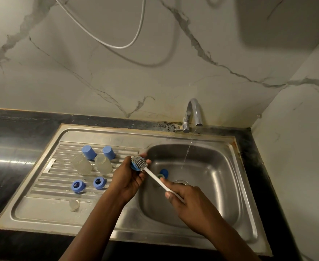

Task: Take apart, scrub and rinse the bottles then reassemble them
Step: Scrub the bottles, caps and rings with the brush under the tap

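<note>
My left hand [130, 176] grips a blue bottle part [134, 166] over the left edge of the sink basin [211, 166]. My right hand [185, 196] holds the white handle of a bottle brush; its grey bristle head [139, 162] lies against the blue part. On the draining board [47, 200] stand two blue caps [88, 152] [108, 152], two clear bottle bodies [82, 164] [103, 164], two blue collar rings [78, 186] [99, 182] and a clear teat [74, 204]. Another blue part [164, 173] lies in the basin near the drain.
The tap [193, 113] at the back runs a thin stream of water [187, 153] into the basin. Dark countertop [14, 140] surrounds the steel sink, with a marble wall behind and at the right. A white cable [117, 46] hangs on the wall.
</note>
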Tool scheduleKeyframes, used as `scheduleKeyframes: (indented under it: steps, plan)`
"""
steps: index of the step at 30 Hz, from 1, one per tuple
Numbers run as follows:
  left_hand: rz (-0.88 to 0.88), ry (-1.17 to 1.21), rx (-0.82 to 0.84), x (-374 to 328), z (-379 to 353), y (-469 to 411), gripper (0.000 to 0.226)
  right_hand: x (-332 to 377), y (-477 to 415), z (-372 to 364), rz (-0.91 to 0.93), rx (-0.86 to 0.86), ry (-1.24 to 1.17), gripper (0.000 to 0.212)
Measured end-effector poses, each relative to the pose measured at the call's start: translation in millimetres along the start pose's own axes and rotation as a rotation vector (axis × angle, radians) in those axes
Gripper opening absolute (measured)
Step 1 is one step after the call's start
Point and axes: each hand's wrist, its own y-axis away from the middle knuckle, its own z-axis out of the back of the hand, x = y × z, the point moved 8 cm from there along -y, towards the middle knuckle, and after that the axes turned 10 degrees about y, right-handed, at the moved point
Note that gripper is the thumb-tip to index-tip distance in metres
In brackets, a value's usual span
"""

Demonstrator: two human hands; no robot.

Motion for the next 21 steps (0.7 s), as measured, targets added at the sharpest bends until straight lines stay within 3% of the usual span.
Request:
scheduleKeyframes:
  steps: [8, 21]
  plan:
    - [-0.085, -0.072, 0.014, -7.8, -0.4, -3.5, 0.052, 10.5, -5.9, -4.8, -0.028, -0.037, -0.005, 0.044]
    - [0.035, -0.04, -0.004, 10.6, 15.6, -14.9, 0.039, -10.4, -9.0, 14.0, -0.101, -0.086, -0.079, 0.044]
